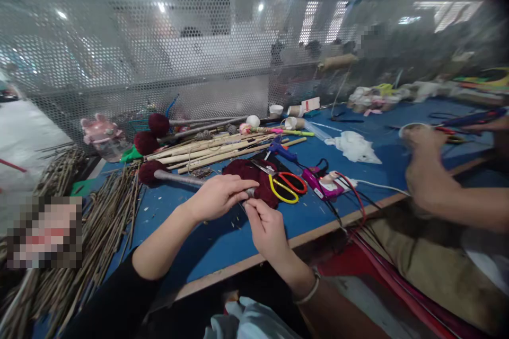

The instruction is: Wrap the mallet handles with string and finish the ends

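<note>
My left hand (218, 194) is closed round a grey-wrapped stick (178, 177) with a dark red fuzzy ball (149, 174) on its far left end. At the stick's right end, my right hand (265, 226) is pinched, thumb against fingers. Whatever lies between those fingertips is too small to make out. Just beyond both hands sits a heap of dark red yarn (238, 168). Scissors (284, 186) with red and yellow handles rest on top of it, blades pointing up and left.
Pale wooden sticks (222, 148) and two more dark red balls lie behind. A blue glue gun (283, 149) and a purple device (318, 184) with cords are to the right. Bundled twigs (107, 228) fill the left. A co-worker's arm (441, 180) reaches in at right.
</note>
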Demonstrator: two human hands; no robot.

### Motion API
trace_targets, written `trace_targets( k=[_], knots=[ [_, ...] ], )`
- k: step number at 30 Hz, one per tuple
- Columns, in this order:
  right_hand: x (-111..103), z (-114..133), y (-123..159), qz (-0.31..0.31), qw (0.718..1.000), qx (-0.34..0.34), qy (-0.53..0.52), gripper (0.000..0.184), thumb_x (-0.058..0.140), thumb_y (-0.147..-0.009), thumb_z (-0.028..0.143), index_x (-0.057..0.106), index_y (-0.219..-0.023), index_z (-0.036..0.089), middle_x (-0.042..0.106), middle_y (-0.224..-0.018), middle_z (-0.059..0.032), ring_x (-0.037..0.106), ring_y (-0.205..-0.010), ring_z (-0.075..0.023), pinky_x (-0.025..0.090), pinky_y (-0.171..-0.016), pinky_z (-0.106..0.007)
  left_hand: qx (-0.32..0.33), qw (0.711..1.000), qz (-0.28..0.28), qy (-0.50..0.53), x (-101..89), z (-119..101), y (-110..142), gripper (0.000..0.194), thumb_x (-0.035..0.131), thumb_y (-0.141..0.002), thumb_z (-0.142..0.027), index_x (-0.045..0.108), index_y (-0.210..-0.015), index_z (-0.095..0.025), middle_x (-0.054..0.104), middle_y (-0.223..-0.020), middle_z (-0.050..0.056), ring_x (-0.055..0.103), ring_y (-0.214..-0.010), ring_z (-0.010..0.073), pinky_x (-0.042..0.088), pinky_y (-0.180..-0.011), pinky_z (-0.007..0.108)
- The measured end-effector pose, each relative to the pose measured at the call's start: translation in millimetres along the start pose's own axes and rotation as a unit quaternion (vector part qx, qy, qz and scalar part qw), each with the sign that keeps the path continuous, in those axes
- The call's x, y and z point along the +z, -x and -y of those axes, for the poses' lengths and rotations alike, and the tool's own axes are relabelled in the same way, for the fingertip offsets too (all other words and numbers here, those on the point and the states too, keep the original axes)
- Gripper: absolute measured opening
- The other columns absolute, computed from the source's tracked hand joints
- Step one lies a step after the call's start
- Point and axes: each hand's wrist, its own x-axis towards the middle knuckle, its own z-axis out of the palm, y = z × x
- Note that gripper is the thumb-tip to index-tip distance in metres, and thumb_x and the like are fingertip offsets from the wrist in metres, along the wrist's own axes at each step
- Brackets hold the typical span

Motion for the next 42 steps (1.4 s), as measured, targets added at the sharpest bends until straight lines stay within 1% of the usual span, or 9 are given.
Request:
trace_targets(
  k=[7, 11, 15, 18, 21, 31, 36, 40, 42],
  knots=[
    [13.2, -7.1, 1.4, 0.071, 0.995, -0.052, 0.044, 0.023, 0.04, -0.091, 0.021, 0.059, -0.08, 0.017, 0.059, -0.066, -0.0023, 0.053, -0.058, -0.0119, 0.038, -0.057, -0.022, -0.073, 0.995, -0.024, -0.062, 16.6, 6.1, 17.4, 0.029, 0.036, -0.095, -0.033, 0.059, -0.111, -0.025, 0.061, -0.087, 0.002, 0.052, -0.086, 0.0144, 0.027, -0.078, 0.032],
    [17.6, -13.3, 6.4, 0.098, 0.991, -0.071, 0.064, 0.024, 0.039, -0.092, 0.021, 0.061, -0.081, 0.017, 0.063, -0.068, -0.0031, 0.056, -0.061, -0.0124, 0.039, -0.058, -0.022, -0.063, 0.997, -0.028, -0.046, 20.9, 9.1, 30.0, 0.031, 0.036, -0.094, -0.037, 0.059, -0.111, -0.027, 0.062, -0.09, 0.002, 0.051, -0.086, 0.015, 0.025, -0.08, 0.033],
    [11.8, -20.9, 6.5, 0.077, 0.988, -0.092, 0.098, 0.025, 0.04, -0.092, 0.02, 0.064, -0.086, 0.017, 0.066, -0.075, -0.0055, 0.059, -0.068, -0.0143, 0.042, -0.063, -0.024, -0.055, 0.996, -0.058, -0.027, 19.5, 8.4, 47.5, 0.032, 0.038, -0.093, -0.042, 0.06, -0.112, -0.028, 0.062, -0.092, 0.002, 0.05, -0.086, 0.0155, 0.024, -0.083, 0.035],
    [3.2, -24.1, -1.1, 0.051, 0.987, -0.08, 0.131, 0.024, 0.042, -0.092, 0.021, 0.065, -0.09, 0.018, 0.068, -0.082, -0.0066, 0.06, -0.076, -0.0163, 0.044, -0.07, -0.027, -0.066, 0.994, -0.089, -0.019, 20.0, 7.3, 58.5, 0.03, 0.039, -0.093, -0.041, 0.062, -0.108, -0.028, 0.062, -0.091, 0.002, 0.05, -0.087, 0.0158, 0.024, -0.083, 0.035],
    [-1.6, -24.2, -10.4, 0.088, 0.98, -0.073, 0.163, 0.022, 0.046, -0.091, 0.022, 0.067, -0.09, 0.02, 0.07, -0.084, -0.0051, 0.06, -0.077, -0.0173, 0.044, -0.072, -0.029, -0.066, 0.993, -0.099, -0.013, 21.9, 6.8, 62.8, 0.03, 0.039, -0.093, -0.041, 0.062, -0.107, -0.029, 0.062, -0.091, 0.001, 0.05, -0.086, 0.0157, 0.024, -0.083, 0.035],
    [6.8, -17.1, -54.8, 0.133, 0.964, -0.109, 0.205, 0.019, 0.049, -0.089, 0.023, 0.069, -0.087, 0.022, 0.071, -0.084, -0.0021, 0.064, -0.078, -0.0155, 0.043, -0.069, -0.024, -0.079, 0.994, -0.072, 0.03, 23.1, 1.2, 63.3, 0.042, 0.045, -0.087, -0.048, 0.051, -0.117, -0.018, 0.062, -0.096, 0.007, 0.051, -0.087, 0.0196, 0.029, -0.085, 0.037],
    [-2.8, -19.2, -54.2, 0.061, 0.962, -0.139, 0.229, 0.023, 0.046, -0.091, 0.027, 0.068, -0.09, 0.02, 0.068, -0.078, -0.0036, 0.061, -0.073, -0.0145, 0.04, -0.067, -0.023, -0.094, 0.992, -0.085, 0.024, 23.8, 3.3, 61.1, 0.047, 0.047, -0.088, -0.046, 0.046, -0.125, -0.018, 0.061, -0.095, 0.007, 0.052, -0.086, 0.0189, 0.03, -0.088, 0.038],
    [-12.2, -24.8, -38.8, 0.018, 0.955, -0.149, 0.256, 0.025, 0.045, -0.091, 0.027, 0.068, -0.084, 0.018, 0.062, -0.067, -0.0033, 0.056, -0.065, -0.014, 0.038, -0.063, -0.024, -0.071, 0.997, -0.038, 0.001, 36.1, 7.0, 60.6, 0.032, 0.046, -0.089, -0.044, 0.063, -0.105, -0.023, 0.059, -0.088, 0.005, 0.05, -0.086, 0.0179, 0.033, -0.086, 0.036],
    [-14.0, -26.8, -30.3, 0.031, 0.95, -0.161, 0.267, 0.026, 0.046, -0.091, 0.026, 0.068, -0.082, 0.018, 0.06, -0.064, -0.0033, 0.055, -0.064, -0.0141, 0.037, -0.063, -0.024, -0.099, 0.993, -0.045, -0.04, 44.6, 3.5, 64.7, 0.028, 0.051, -0.086, -0.042, 0.068, -0.097, -0.023, 0.056, -0.093, 0.007, 0.048, -0.091, 0.0201, 0.035, -0.085, 0.036]
  ],
)
